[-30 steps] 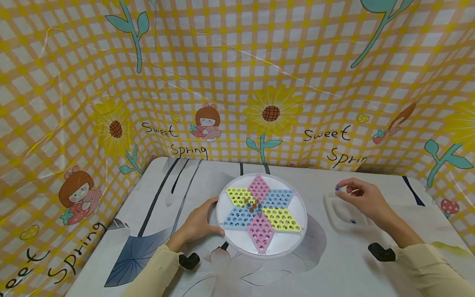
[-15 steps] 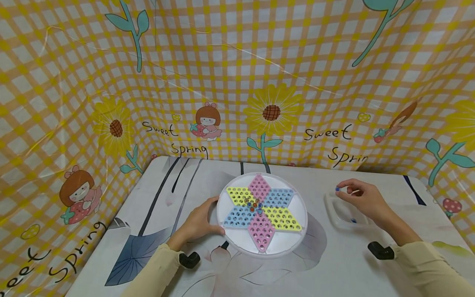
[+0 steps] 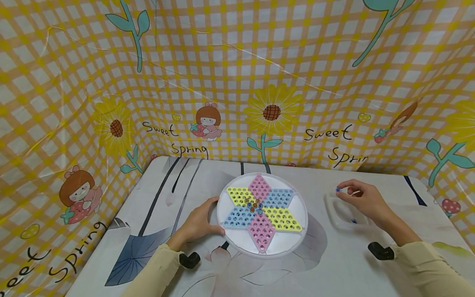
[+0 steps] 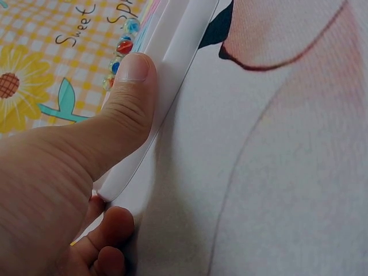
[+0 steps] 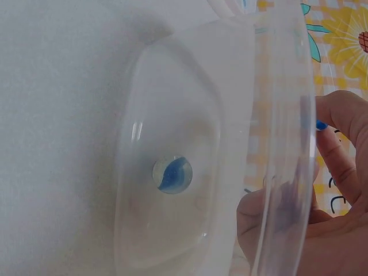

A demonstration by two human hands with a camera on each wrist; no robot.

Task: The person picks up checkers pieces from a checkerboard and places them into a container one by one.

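Note:
My left hand point(image 3: 199, 222) grips the left edge of a round white Chinese checkers board point(image 3: 285, 242). In the left wrist view its thumb presses along the rim point(image 4: 172, 63), with fingertips showing below the edge. Several coloured marbles point(image 3: 254, 206) sit at the middle of the star. At the right, my right hand point(image 3: 365, 200) pinches a blue marble point(image 3: 337, 190) just above the far left corner of a clear plastic box point(image 3: 330, 220). One clear marble with a blue swirl point(image 5: 172, 175) lies inside the box. The held marble is mostly hidden by fingers in the right wrist view point(image 5: 321, 125).
The table wears a pale cloth printed with flowers and leaves point(image 3: 139, 260). A checked curtain point(image 3: 230, 74) with sunflowers rises behind and along the left side. Bare cloth separates the board from the box. Black wrist mounts point(image 3: 381, 251) stick out below both sleeves.

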